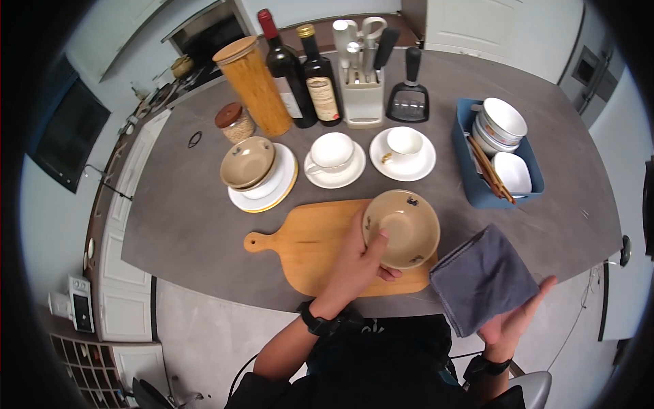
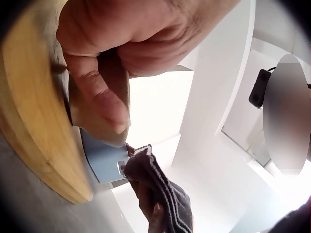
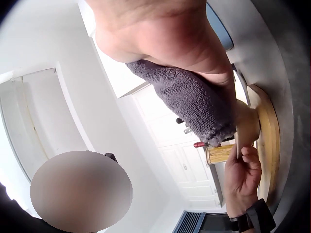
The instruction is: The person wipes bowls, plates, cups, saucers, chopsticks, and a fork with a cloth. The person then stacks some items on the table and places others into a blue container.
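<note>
My left hand grips a beige bowl at its near-left rim, thumb inside and fingers on the outside. The bowl is over the right part of a wooden cutting board and shows small dark motifs inside. To the right, a folded grey cloth lies across my upturned right hand. That thumb sticks out straight to the side; the cloth hides most of the fingers from above. In the right wrist view, the cloth drapes over the palm close beside the bowl.
Behind the board stand stacked beige bowls on plates and two white cups on saucers. A blue bin holds white bowls and chopsticks. Farther back are two bottles, a pasta jar, a utensil holder and a spatula.
</note>
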`<state>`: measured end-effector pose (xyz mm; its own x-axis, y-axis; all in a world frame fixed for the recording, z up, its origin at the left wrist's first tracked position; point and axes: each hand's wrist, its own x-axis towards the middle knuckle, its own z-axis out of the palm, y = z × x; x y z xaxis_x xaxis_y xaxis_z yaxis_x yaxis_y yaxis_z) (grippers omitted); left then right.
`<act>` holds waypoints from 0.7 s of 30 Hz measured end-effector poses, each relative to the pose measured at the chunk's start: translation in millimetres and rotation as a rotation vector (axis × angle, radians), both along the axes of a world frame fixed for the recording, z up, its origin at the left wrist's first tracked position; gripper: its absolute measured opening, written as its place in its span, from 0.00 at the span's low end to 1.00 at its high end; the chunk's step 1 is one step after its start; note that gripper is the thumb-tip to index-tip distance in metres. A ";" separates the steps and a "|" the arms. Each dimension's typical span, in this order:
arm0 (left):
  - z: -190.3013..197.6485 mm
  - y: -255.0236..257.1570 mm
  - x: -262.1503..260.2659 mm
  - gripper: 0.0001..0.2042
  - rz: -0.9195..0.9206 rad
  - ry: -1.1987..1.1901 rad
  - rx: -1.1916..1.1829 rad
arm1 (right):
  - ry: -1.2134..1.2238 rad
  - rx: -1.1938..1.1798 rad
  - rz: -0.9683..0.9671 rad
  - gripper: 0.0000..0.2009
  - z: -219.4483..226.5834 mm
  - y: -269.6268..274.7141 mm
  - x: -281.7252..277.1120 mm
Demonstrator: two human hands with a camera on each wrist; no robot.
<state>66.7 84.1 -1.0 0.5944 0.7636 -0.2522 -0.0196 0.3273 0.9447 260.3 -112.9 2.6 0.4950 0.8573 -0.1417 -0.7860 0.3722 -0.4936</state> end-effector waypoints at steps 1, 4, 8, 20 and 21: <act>-2.2 -1.0 -0.1 0.25 0.019 -0.001 0.021 | -0.026 0.046 -0.004 0.50 5.1 0.2 -3.7; -5.6 -5.3 3.6 0.28 0.015 -0.012 0.069 | -0.059 0.090 0.025 0.58 -26.1 -21.8 -0.7; 0.7 -8.9 0.3 0.31 -0.046 0.118 0.135 | -0.355 0.084 0.151 0.47 -62.3 -38.8 -0.9; 32.9 124.3 -127.4 0.15 0.485 1.183 1.673 | 0.020 -0.068 0.045 0.29 -12.9 -1.9 -25.3; 31.4 130.6 -133.2 0.15 0.484 1.170 1.681 | 0.030 -0.036 0.051 0.28 -9.3 -1.7 -28.7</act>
<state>-66.5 214.8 30.4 0.4396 0.6082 0.6609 0.8595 -0.4985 -0.1130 231.7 -114.6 -6.7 0.4462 0.8751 -0.1872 -0.8181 0.3141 -0.4816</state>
